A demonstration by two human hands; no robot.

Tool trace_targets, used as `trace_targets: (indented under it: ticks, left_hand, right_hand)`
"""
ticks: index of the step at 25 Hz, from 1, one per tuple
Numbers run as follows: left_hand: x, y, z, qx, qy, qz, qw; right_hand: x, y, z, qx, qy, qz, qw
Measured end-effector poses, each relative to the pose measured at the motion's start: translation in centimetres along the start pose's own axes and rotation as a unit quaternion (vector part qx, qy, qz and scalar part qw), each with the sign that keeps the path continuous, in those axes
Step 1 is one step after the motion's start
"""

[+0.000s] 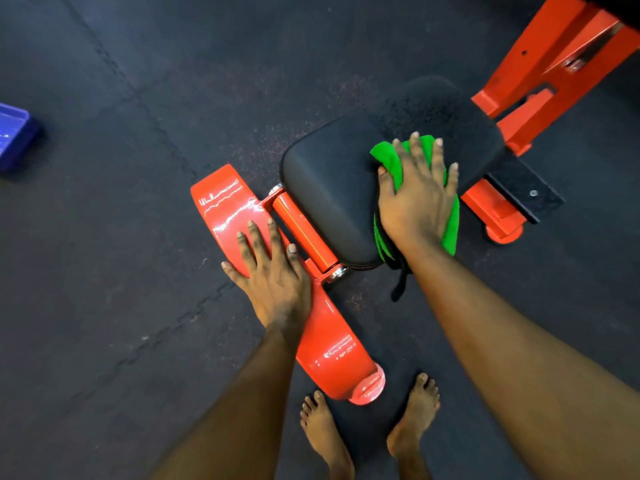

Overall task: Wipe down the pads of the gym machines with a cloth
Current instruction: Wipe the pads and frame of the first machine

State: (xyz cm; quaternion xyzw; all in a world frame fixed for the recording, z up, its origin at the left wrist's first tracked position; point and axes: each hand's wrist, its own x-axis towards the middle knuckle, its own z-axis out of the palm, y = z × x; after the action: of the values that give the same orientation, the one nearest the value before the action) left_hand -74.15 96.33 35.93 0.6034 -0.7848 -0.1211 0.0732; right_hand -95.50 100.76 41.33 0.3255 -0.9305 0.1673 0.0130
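Palms flat on cloth and frame

The right hand (417, 195) lies flat on a green cloth (385, 157), fingers straight and spread, pressing it onto the black seat pad (329, 192). The cloth shows beyond the thumb and fingertips. It shows again past the little-finger side, where it drapes over the pad's edge near the wrist. A black strap (400, 285) dangles just under that wrist.

The left hand (273, 271) is likewise laid out flat with its fingers fanned, resting on the curved orange base bar (221, 209) of the machine. It holds nothing. Between the two hands, just beside the left index finger, runs an orange tube (301, 230).

Beyond the right fingertips rises the orange frame (554, 64). Beneath both forearms, two bare feet (415, 420) stand on dark rubber floor tiles (104, 271). Well out from the left hand's little-finger side sits a blue bin (14, 136), cut off by the picture's edge.
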Motion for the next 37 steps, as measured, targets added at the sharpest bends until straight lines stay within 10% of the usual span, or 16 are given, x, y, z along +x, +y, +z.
trace_targets:
  ticks: [6,13,37]
  left_hand:
    - [9.1,5.8,-3.6,-0.216,0.106,0.034,0.970]
    - [16.2,12.6,-3.4,-0.154,-0.054,-0.016,0.986]
    - [16.1,12.2,-4.0,-0.244,-0.046,-0.072,0.966]
  right_hand:
    - [-6.8,-2.6,0.9,0.005,0.014,0.082,0.997]
    - [-3.2,-2.5,0.8,0.018,0.041,0.156,0.987]
    - [2.4,-3.3,-0.1,-0.101,-0.089,-0.064,0.989]
